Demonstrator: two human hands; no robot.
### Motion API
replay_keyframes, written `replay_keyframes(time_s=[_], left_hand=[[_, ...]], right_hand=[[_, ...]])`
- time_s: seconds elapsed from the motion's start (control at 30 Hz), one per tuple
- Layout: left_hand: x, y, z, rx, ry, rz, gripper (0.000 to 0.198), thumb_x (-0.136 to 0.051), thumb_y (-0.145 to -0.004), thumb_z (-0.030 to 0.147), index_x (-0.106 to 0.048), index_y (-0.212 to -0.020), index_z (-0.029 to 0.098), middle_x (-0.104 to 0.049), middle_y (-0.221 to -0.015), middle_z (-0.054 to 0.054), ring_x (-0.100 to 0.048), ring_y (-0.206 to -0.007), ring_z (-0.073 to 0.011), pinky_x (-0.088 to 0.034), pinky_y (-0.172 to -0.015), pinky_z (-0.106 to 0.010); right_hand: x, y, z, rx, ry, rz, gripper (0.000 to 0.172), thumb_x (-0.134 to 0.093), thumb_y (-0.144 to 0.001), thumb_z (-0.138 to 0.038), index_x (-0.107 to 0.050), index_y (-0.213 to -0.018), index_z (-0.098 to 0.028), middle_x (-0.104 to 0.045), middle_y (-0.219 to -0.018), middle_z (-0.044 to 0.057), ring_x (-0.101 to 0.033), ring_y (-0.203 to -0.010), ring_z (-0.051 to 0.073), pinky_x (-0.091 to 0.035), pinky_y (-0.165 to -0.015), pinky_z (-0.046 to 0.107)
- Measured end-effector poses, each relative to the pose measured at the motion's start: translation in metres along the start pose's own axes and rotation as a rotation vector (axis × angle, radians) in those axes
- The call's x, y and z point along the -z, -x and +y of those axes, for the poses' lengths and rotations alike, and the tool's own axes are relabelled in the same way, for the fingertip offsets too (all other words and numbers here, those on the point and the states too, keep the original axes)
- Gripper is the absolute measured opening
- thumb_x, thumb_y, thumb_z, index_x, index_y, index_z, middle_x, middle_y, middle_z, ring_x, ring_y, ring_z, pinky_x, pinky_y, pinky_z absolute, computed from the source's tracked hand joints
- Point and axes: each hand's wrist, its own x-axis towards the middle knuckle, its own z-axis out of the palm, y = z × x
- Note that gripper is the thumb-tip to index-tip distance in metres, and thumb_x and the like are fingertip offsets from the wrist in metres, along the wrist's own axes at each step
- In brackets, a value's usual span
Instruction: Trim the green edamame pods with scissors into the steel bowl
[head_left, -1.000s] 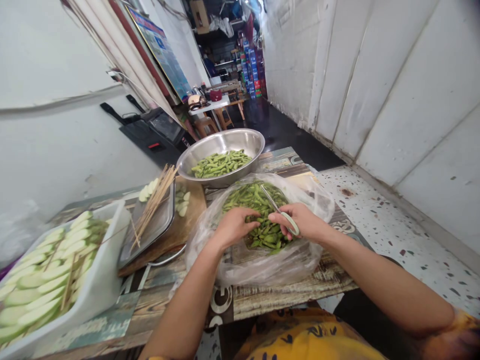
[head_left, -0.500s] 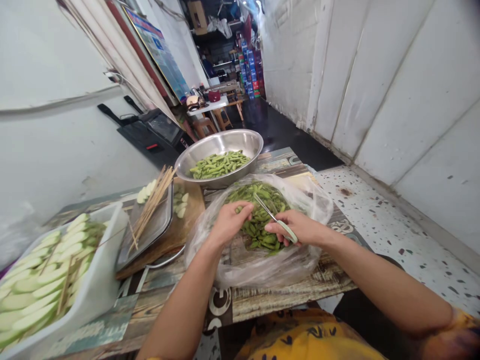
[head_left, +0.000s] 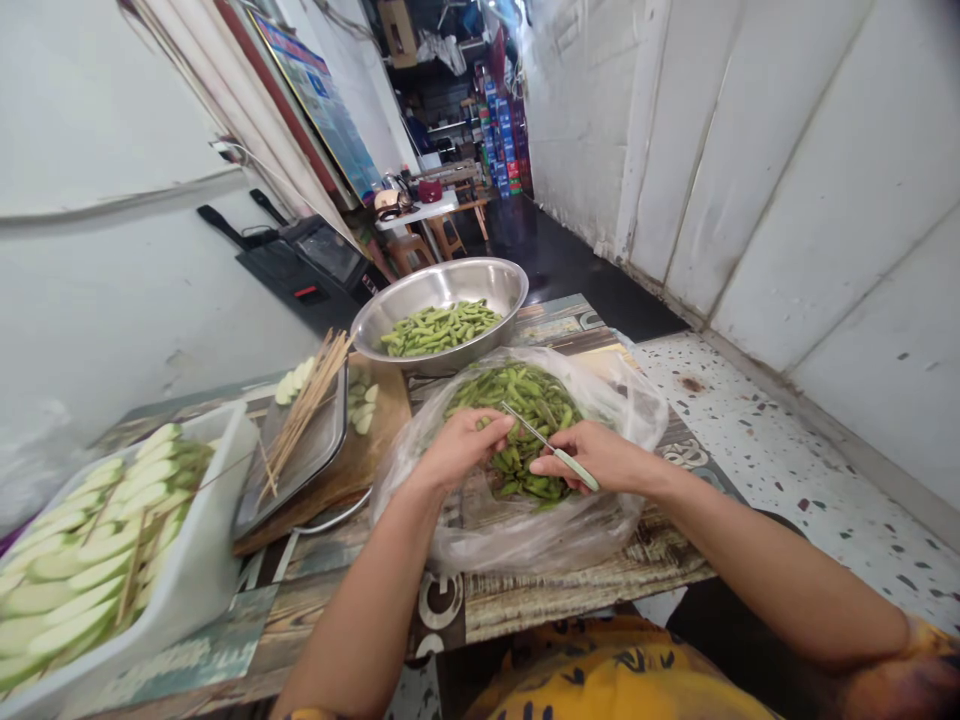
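My right hand (head_left: 589, 455) is closed around the pale green handles of a pair of scissors (head_left: 536, 430). Their blades look nearly together and point up and left, with the tips by my left fingertips. My left hand (head_left: 466, 445) is pinched on a green edamame pod (head_left: 484, 423), mostly hidden by the fingers. Both hands are over an open clear plastic bag (head_left: 480, 545) that holds a heap of edamame pods (head_left: 529, 478). Beyond the bag stands a wide steel bowl (head_left: 499, 285) with more pods (head_left: 439, 328) in it.
At left, a white tub (head_left: 217, 530) holds pale green slices on skewers. Beside it a metal tray (head_left: 319, 440) with bamboo skewers (head_left: 304, 415) lies partly on a wooden board (head_left: 394, 390). The patterned table (head_left: 330, 600) ends near my body.
The scissor blades have come together and their tips are lower, close to my left fingertips. My left hand has shifted slightly right, toward the blades.
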Motion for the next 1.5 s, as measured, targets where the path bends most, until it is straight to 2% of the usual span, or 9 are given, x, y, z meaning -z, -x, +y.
replay_keyframes(time_s=[0.17,0.4,0.57,0.73,0.97,1.17,1.3,1.4,1.5], left_hand=[[0.002,-0.004,-0.001,0.143,0.235,-0.11,0.039,-0.071,-0.065,0.046,-0.064,-0.078,0.01,-0.046,-0.055,0.004,-0.026,-0.038,-0.0008,-0.01,-0.038,-0.017],[0.009,-0.002,-0.003,0.149,0.287,-0.149,0.032,-0.076,-0.064,0.034,-0.065,-0.078,0.008,-0.039,-0.048,0.006,-0.026,-0.039,-0.0008,-0.012,-0.039,-0.017],[0.007,-0.006,0.0,0.073,0.514,-0.025,0.03,-0.076,-0.062,0.022,-0.063,-0.085,0.009,-0.059,-0.069,-0.003,-0.03,-0.042,0.001,-0.013,-0.037,-0.014],[0.006,-0.009,-0.002,-0.015,0.6,0.115,0.024,-0.075,-0.061,0.017,-0.057,-0.076,0.009,-0.061,-0.071,-0.003,-0.031,-0.041,0.0017,-0.015,-0.036,-0.012],[-0.005,-0.003,0.005,-0.058,0.526,0.15,0.03,-0.075,-0.062,0.021,-0.054,-0.08,0.01,-0.065,-0.074,-0.005,-0.032,-0.04,0.0013,-0.016,-0.036,-0.013],[-0.017,0.002,0.007,-0.027,0.443,0.087,0.028,-0.074,-0.063,0.022,-0.053,-0.078,0.011,-0.067,-0.07,-0.006,-0.032,-0.038,0.0003,-0.017,-0.037,-0.015],[-0.018,0.002,0.005,-0.03,0.431,0.08,0.025,-0.074,-0.063,0.021,-0.054,-0.075,0.011,-0.067,-0.068,-0.006,-0.033,-0.037,-0.0002,-0.017,-0.037,-0.015],[-0.017,0.001,0.004,-0.018,0.426,0.063,0.024,-0.074,-0.064,0.022,-0.055,-0.073,0.01,-0.066,-0.066,-0.005,-0.033,-0.037,-0.0002,-0.017,-0.036,-0.015],[-0.016,0.001,0.003,0.02,0.428,0.061,0.025,-0.074,-0.062,0.023,-0.055,-0.073,0.01,-0.065,-0.066,-0.005,-0.033,-0.037,-0.0001,-0.016,-0.036,-0.015]], right_hand=[[-0.002,0.0,0.001,0.009,0.027,0.029,0.048,-0.059,-0.072,-0.06,-0.051,-0.054,-0.016,-0.051,-0.043,-0.001,-0.049,-0.039,0.011,-0.036,-0.041,0.02],[-0.002,-0.002,0.004,0.015,-0.094,0.067,0.045,-0.064,-0.069,-0.057,-0.052,-0.056,-0.015,-0.051,-0.044,-0.002,-0.048,-0.036,0.009,-0.035,-0.037,0.019],[0.0,-0.001,-0.005,-0.012,-0.312,0.049,0.045,-0.063,-0.069,-0.058,-0.051,-0.061,-0.016,-0.052,-0.048,-0.003,-0.047,-0.037,0.008,-0.031,-0.032,0.017],[0.0,0.006,-0.012,-0.044,-0.295,-0.088,0.045,-0.062,-0.071,-0.056,-0.052,-0.059,-0.014,-0.054,-0.049,-0.001,-0.046,-0.036,0.007,-0.032,-0.029,0.016],[0.0,0.006,-0.007,-0.074,-0.233,-0.084,0.046,-0.061,-0.073,-0.056,-0.051,-0.057,-0.014,-0.053,-0.045,-0.001,-0.041,-0.031,0.006,-0.031,-0.029,0.016],[-0.002,0.003,-0.005,-0.063,-0.214,-0.034,0.047,-0.063,-0.07,-0.059,-0.052,-0.063,-0.014,-0.054,-0.054,0.0,-0.049,-0.04,0.009,-0.034,-0.03,0.017],[-0.002,0.003,-0.006,-0.048,-0.151,0.002,0.046,-0.063,-0.07,-0.059,-0.052,-0.066,-0.015,-0.054,-0.055,0.0,-0.052,-0.044,0.01,-0.036,-0.036,0.018],[-0.004,0.002,-0.003,0.006,-0.103,0.04,0.047,-0.06,-0.073,-0.059,-0.05,-0.061,-0.015,-0.054,-0.051,-0.001,-0.052,-0.043,0.01,-0.039,-0.042,0.02],[-0.007,0.001,0.002,0.016,-0.062,0.071,0.047,-0.059,-0.073,-0.06,-0.049,-0.059,-0.016,-0.053,-0.049,-0.001,-0.051,-0.041,0.011,-0.038,-0.042,0.021]])
